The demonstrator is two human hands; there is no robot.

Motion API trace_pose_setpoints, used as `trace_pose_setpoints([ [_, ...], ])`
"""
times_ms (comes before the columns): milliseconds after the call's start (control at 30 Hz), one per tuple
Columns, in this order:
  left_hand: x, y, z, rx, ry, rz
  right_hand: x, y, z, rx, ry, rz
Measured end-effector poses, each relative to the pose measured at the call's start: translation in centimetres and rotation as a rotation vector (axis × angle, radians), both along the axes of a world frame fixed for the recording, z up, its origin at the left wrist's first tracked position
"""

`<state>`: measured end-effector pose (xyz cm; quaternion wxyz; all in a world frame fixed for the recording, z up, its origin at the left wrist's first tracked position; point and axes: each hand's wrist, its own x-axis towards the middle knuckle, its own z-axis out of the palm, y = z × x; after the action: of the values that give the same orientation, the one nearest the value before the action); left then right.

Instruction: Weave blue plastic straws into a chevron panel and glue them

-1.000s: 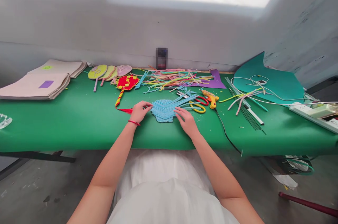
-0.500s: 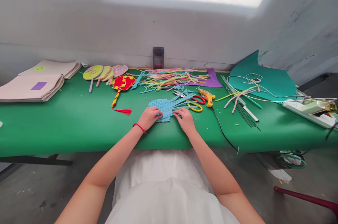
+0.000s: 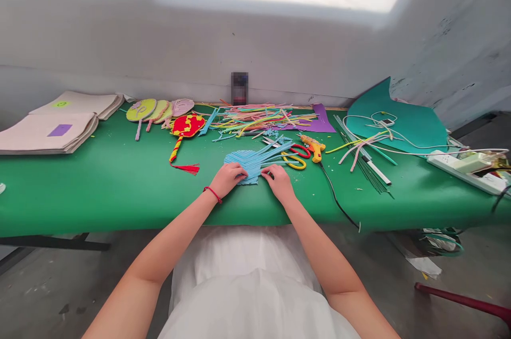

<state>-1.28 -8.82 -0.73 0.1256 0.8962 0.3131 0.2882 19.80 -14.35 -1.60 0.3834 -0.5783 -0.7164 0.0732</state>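
Note:
Flat on the green table lies a piece made of light blue pipe cleaners (image 3: 250, 160) laid side by side, with loose ends fanning out to the upper right. My left hand (image 3: 229, 178), with a red cord bracelet on its wrist, has its fingers closed on the lower left of this piece. At its right edge my right hand (image 3: 278, 181) pinches with thumb and forefinger; the strand end between them is tiny. Scissors (image 3: 294, 164) with red and yellow handles lie partly under the fanned ends. A yellow glue gun (image 3: 315, 148) rests right of them.
Behind lies a heap of coloured pipe cleaners (image 3: 255, 118) beside purple sheet (image 3: 321, 120). A red fan with a tassel (image 3: 187, 126) and several pale fans (image 3: 141, 110) lie left, near paper stacks (image 3: 32, 129). To the right are a teal sheet (image 3: 419, 121) and a power strip (image 3: 459, 168).
My hands have stayed almost in place at the blue piece, with only a slight shift of the right fingertips. The whole view has moved very slightly.

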Motion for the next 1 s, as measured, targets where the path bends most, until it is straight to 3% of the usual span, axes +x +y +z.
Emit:
trace_pose_setpoints([
  [1000,0.00,0.05,0.39,-0.174,-0.005,0.012,0.02,0.18,-0.05,-0.008,-0.042,0.010],
])
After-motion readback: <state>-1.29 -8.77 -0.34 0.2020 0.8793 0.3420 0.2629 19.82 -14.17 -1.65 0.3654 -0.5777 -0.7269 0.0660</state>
